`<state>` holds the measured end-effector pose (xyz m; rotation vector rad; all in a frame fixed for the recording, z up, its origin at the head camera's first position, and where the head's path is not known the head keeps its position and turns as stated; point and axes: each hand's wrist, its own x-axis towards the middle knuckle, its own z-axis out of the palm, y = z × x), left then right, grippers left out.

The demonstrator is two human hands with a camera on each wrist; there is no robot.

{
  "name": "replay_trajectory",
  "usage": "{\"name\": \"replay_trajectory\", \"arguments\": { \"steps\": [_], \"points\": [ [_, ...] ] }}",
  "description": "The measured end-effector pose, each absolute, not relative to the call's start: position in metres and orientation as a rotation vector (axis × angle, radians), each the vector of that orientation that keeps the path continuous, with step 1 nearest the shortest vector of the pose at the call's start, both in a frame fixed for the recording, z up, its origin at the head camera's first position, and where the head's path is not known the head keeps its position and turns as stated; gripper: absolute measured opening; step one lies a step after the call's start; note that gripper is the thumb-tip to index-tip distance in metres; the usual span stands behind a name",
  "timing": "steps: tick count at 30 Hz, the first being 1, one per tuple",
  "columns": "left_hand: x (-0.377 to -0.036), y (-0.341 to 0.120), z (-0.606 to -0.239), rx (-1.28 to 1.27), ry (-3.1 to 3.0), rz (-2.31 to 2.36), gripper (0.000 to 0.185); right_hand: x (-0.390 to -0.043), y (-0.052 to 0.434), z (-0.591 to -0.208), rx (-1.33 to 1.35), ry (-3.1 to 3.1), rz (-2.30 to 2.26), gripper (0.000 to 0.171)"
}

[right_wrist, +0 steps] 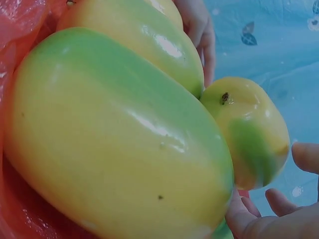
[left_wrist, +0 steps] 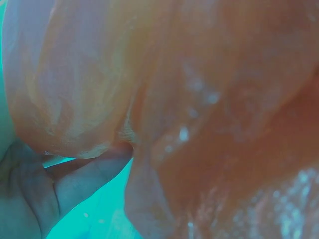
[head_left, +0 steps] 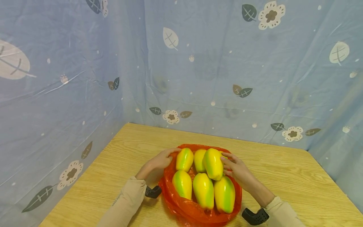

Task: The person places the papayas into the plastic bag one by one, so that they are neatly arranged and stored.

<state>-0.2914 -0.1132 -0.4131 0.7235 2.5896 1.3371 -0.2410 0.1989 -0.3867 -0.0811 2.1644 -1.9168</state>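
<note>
A red plastic bag (head_left: pixel 198 211) lies open on the wooden table (head_left: pixel 283 176), holding several yellow-green fruits. My left hand (head_left: pixel 158 162) curls round the bag's left rim beside one fruit (head_left: pixel 184 159). In the left wrist view its fingers (left_wrist: pixel 75 184) pinch a fold of the red bag (left_wrist: pixel 199 99). My right hand (head_left: pixel 231 167) lies with straight fingers against the topmost fruit (head_left: pixel 213 164). Close up, a large fruit (right_wrist: pixel 114 149) fills the right wrist view, with a smaller fruit (right_wrist: pixel 249 129) behind it and my spread fingers (right_wrist: pixel 259 224) at the lower right.
Blue cloth with leaf and flower prints (head_left: pixel 198 63) hangs behind the table and along its left side. Bare wood shows on both sides of the bag. A black wrist camera mount (head_left: pixel 255 217) sits by each sleeve.
</note>
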Motion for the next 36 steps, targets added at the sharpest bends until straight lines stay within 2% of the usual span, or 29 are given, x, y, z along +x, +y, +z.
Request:
{"name": "replay_trajectory", "arguments": {
  "steps": [23, 28, 36],
  "points": [
    [-0.292, -0.118, -0.429, 0.704, 2.542, 1.408, 0.046, -0.249, 0.209, -0.389, -0.057, 2.334, -1.914, 0.056],
    [-0.293, -0.119, -0.436, 0.668, 2.576, 1.399, 0.045, -0.249, 0.215, -0.388, -0.189, 2.623, -1.737, 0.055],
    [-0.293, -0.118, -0.445, 0.627, 2.602, 1.492, 0.041, -0.252, 0.226, -0.405, -0.644, 3.257, -1.242, 0.044]
  ]
}}
